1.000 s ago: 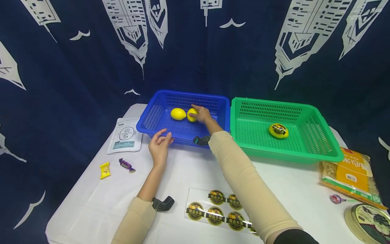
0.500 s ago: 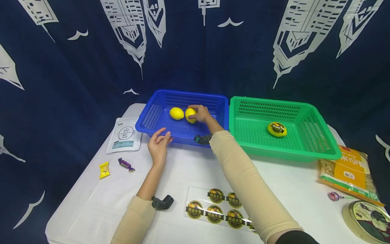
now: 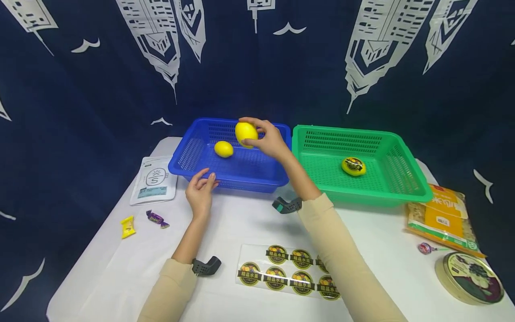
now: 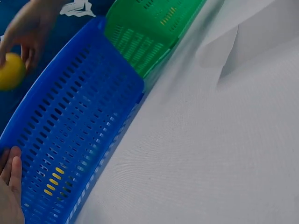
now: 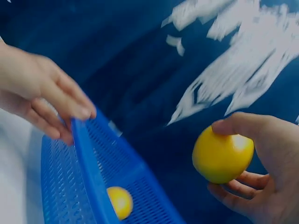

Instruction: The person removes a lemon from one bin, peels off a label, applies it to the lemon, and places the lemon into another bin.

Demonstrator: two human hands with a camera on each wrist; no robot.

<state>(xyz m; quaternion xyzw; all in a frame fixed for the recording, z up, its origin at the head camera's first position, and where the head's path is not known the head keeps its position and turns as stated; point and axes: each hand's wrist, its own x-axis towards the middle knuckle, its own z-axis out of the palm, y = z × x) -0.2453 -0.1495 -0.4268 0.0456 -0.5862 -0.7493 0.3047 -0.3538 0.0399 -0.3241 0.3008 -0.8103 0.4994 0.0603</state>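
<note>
Two baskets sit on the white table (image 3: 120, 268) before a navy skyline curtain (image 3: 80, 89). Right hand (image 3: 270, 141) now grips a lemon (image 3: 246, 133), lifted above the blue basket (image 3: 189, 167); left hand (image 3: 200, 193), fingers relaxed, still touches its rim.

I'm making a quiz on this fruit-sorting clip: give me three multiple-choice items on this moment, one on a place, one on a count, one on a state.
1. Where is the stickered lemon?
A. green basket
B. blue basket
C. table

2. How many lemons lie in the blue basket?
A. none
B. one
C. three

3. What is the right hand doing?
A. resting flat
B. holding a lemon in the air
C. peeling a sticker

Answers:
1 A, it lies on the green mesh floor.
2 B, a single lemon lies inside.
3 B, its fingers curl round the raised fruit.
</note>
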